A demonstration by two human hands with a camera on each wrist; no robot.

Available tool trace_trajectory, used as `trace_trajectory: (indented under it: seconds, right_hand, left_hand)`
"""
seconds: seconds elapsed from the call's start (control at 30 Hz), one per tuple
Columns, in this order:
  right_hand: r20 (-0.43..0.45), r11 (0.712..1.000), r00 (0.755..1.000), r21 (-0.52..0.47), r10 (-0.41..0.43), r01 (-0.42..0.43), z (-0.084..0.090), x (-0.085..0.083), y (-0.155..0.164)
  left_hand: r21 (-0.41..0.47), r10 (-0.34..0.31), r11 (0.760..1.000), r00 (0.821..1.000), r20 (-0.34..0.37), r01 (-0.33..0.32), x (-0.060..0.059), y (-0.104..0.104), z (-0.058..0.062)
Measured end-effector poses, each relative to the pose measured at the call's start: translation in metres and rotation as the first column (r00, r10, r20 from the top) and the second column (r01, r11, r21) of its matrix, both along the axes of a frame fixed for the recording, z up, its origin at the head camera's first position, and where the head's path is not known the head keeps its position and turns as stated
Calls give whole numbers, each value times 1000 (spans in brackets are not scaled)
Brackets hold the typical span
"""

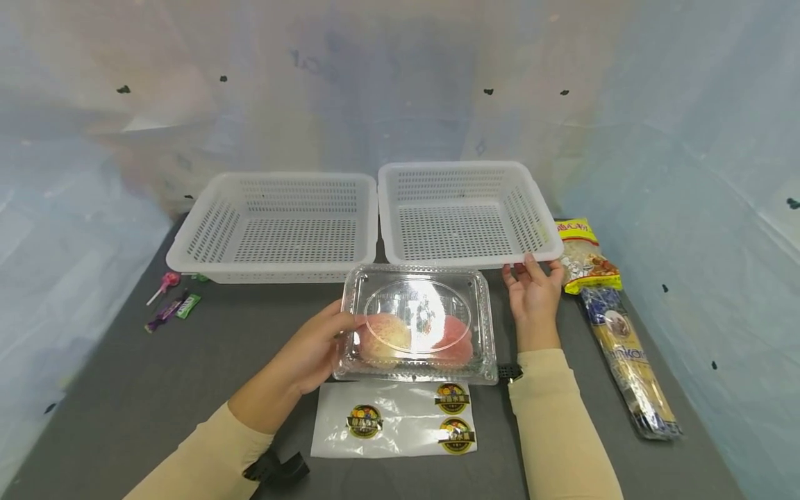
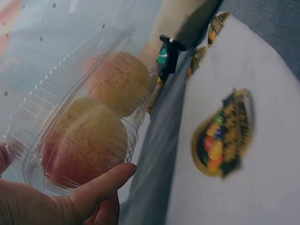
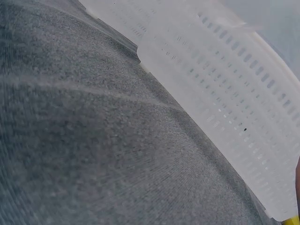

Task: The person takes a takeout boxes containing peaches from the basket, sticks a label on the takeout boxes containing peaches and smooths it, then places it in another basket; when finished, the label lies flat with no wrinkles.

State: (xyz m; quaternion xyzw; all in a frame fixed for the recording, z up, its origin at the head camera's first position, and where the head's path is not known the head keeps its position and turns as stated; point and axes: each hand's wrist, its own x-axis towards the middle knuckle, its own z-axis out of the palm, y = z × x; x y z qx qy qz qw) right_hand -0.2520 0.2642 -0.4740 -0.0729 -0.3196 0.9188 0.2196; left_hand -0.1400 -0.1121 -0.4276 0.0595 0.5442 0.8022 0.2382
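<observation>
Gripping the left end of a clear plastic clamshell (image 1: 417, 323), the left hand (image 1: 312, 354) curls thumb and fingers round it. Lid closed; two pink-yellow peaches (image 2: 89, 150) inside. It sits on the grey table (image 1: 187, 361), before the right basket (image 1: 465, 212), whose front rim the right hand (image 1: 531, 292) touches, fingers relaxed.

At frame centre the left hand (image 1: 310, 354) grips the left edge of the clear clamshell box (image 1: 417, 323) holding two peaches, while the right hand (image 1: 533, 295), right of centre, touches the front rim of the right white basket (image 1: 465, 258) with straight fingers.
</observation>
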Motion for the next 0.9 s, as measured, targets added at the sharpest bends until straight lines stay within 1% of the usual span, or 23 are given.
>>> trace_trajectory:
  seconds: [0.13, 0.23, 0.4, 0.47, 0.53, 0.6, 0.7, 0.83, 0.9]
  right_hand:
    - [-2, 1000, 1000, 3, 6, -6, 1, 0, 0]
    - [-3, 1000, 1000, -4, 10, -10, 0, 1, 0]
    - [2, 1000, 1000, -19, 13, -13, -1, 1, 1]
    - [5, 1000, 1000, -22, 14, -14, 0, 1, 1]
    - [7, 1000, 1000, -25, 16, -16, 0, 2, 1]
    - [9, 1000, 1000, -21, 15, -15, 2, 3, 1]
    - [8, 1000, 1000, -16, 19, -19, 2, 2, 1]
    - [14, 1000, 1000, 3, 18, -18, 0, 2, 1]
    - [20, 1000, 1000, 7, 20, -20, -2, 3, 2]
  left_hand:
    - [-7, 46, 999, 998, 47, -45, 3, -8, -7]
    - [-16, 53, 999, 997, 55, -52, 3, -11, -11]
    - [-57, 37, 998, 997, 60, -34, 3, -13, -18]
    - [-86, 33, 996, 998, 61, -28, 3, -15, -20]
    - [-135, 25, 991, 998, 56, -18, 2, -17, -21]
    - [-186, 12, 983, 999, 49, -2, 0, -21, -21]
    - [-268, -4, 963, 1000, 22, 9, -2, -25, -20]
    - [-356, 23, 934, 999, -34, -33, -2, -29, -20]
    - [-406, 48, 911, 997, -61, -69, -1, -30, -20]
